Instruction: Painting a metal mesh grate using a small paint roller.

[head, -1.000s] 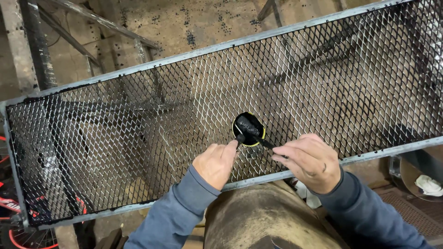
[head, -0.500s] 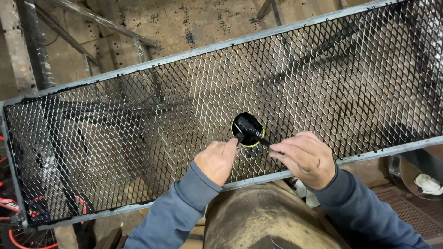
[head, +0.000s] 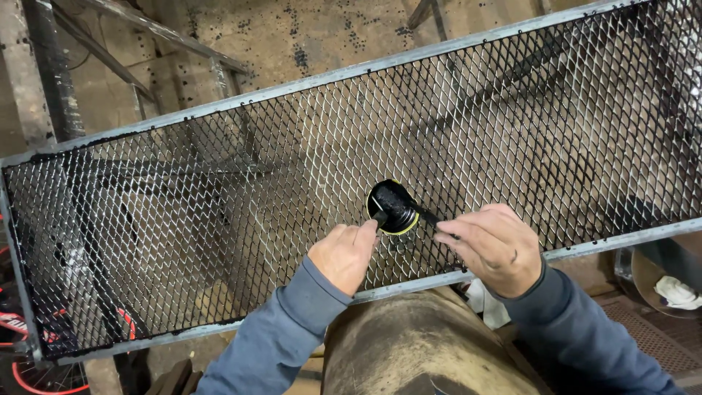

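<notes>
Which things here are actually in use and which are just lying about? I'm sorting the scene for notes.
In use: left hand steadying a small black paint pot; right hand holding a brush handle at the pot; metal mesh panel.

Lying about: white rag, red wheel, rusty drum.

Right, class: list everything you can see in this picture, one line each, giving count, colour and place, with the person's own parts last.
mesh panel: one, grey frame with black-coated expanded mesh, across the whole view.
small round tin: one, black with yellow rim, on the mesh at centre.
brush handle: one, black, reaching from the right into the tin.
metal drum: one, dusty brown, under the near rail.
white rag: one, lower right.
wheel: one, red and black, lower left.
sleeves: two, blue-grey.
left hand: steadying the tin.
right hand: gripping the brush handle.
</notes>
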